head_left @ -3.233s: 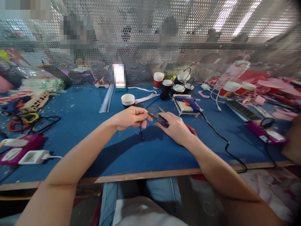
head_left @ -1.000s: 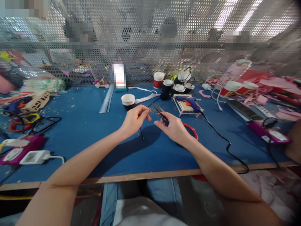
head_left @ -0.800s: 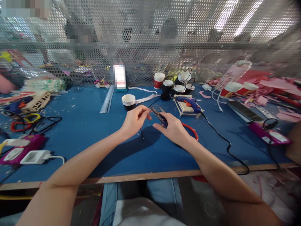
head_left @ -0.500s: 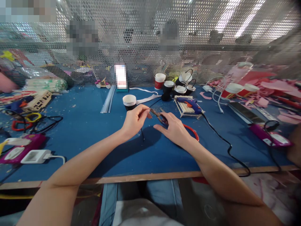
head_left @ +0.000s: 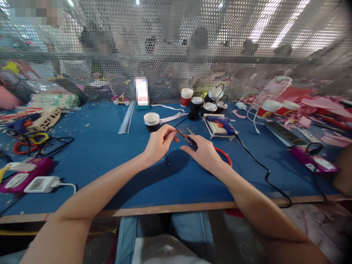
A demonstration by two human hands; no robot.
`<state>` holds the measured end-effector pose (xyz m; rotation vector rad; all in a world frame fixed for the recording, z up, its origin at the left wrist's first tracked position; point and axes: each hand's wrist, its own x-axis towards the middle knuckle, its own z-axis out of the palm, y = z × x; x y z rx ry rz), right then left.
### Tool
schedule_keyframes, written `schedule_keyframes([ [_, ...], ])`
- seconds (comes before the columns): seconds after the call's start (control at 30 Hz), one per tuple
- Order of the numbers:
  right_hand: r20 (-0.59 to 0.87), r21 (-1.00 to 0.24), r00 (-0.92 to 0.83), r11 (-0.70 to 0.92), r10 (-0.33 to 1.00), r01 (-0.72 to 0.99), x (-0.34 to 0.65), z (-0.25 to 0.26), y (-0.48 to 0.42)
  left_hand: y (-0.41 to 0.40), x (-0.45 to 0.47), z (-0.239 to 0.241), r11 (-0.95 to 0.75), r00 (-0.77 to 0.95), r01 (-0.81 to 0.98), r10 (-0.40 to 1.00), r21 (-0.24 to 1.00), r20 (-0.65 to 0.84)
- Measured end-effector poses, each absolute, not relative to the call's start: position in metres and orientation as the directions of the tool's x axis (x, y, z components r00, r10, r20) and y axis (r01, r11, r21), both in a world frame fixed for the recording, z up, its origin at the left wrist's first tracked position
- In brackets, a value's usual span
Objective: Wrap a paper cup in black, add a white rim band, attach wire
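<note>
My right hand is wrapped round a pair of scissors. Their blades are apart and point toward my left hand, and one red handle loop sticks out beyond the palm. My left hand is closed in a pinch at the blade tips. From under its fingers hangs the end of a thin black cord; the pinched part is hidden. Just behind my left hand stands a black-and-white paper cup, with a white ribbon running off to its right.
Behind my right hand a blue glue gun lies on a small wooden stick rack. Several cups with black handles stand farther back. Purple power strips sit at both sides. A perforated metal screen closes off the back.
The camera view has shifted slightly. Both hands, the scissors and the cord keep nearly the same places.
</note>
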<state>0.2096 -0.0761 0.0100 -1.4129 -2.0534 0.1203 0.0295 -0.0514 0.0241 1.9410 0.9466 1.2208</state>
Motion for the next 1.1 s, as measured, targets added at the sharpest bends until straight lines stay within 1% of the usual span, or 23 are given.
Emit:
schedule_keyframes([
  [0.1,0.451,-0.419,-0.213,0.416,0.867,0.807,0.210,0.009,-0.075,-0.050,0.030,0.024,-0.480,0.330,0.188,0.852,0.857,0.406],
  [0.2,0.441,-0.433,-0.218,0.419,0.871,0.798,0.210,0.010,-0.075,-0.048,0.030,0.025,-0.383,0.365,0.101,0.873,0.918,0.323],
  [0.3,0.426,-0.456,-0.220,0.418,0.878,0.786,0.208,0.011,-0.077,-0.047,0.031,0.026,-0.302,0.391,0.008,0.878,0.953,0.275],
  [0.43,0.406,-0.469,-0.211,0.401,0.889,0.787,0.209,0.013,-0.076,-0.043,0.029,0.028,-0.215,0.407,-0.020,0.890,0.976,0.204],
  [0.5,0.370,-0.483,-0.191,0.364,0.909,0.797,0.213,0.015,-0.072,-0.037,0.024,0.031,-0.173,0.383,-0.014,0.909,0.985,0.165],
  [0.57,0.327,-0.476,-0.157,0.306,0.932,0.824,0.219,0.017,-0.067,-0.029,0.018,0.037,-0.134,0.317,-0.044,0.938,0.990,0.141],
  [0.63,0.282,-0.412,-0.120,0.233,0.952,0.881,0.223,0.019,-0.059,-0.021,0.010,0.045,-0.118,0.238,-0.116,0.961,0.986,0.143],
  [0.73,0.188,-0.217,-0.110,0.151,0.976,0.964,0.223,0.022,-0.047,-0.012,-0.001,0.055,-0.145,0.164,-0.197,0.970,0.970,0.178],
  [0.8,0.126,-0.090,-0.161,0.173,0.979,0.981,0.218,0.022,-0.037,-0.010,-0.005,0.060,-0.158,0.144,-0.209,0.971,0.965,0.190],
  [0.83,0.103,-0.050,-0.199,0.205,0.975,0.978,0.215,0.022,-0.030,-0.010,-0.007,0.061,-0.156,0.143,-0.205,0.972,0.966,0.188],
  [0.87,0.089,-0.032,-0.234,0.237,0.968,0.971,0.212,0.021,-0.023,-0.009,-0.007,0.061,-0.152,0.143,-0.199,0.973,0.968,0.182],
  [0.93,0.084,-0.043,-0.266,0.270,0.960,0.962,0.205,0.019,-0.004,-0.010,-0.008,0.061,-0.141,0.143,-0.181,0.976,0.973,0.167],
  [1.1,0.088,-0.075,-0.218,0.225,0.972,0.972,0.182,0.017,0.054,-0.006,-0.009,0.058,-0.119,0.129,-0.196,0.981,0.973,0.146],
])
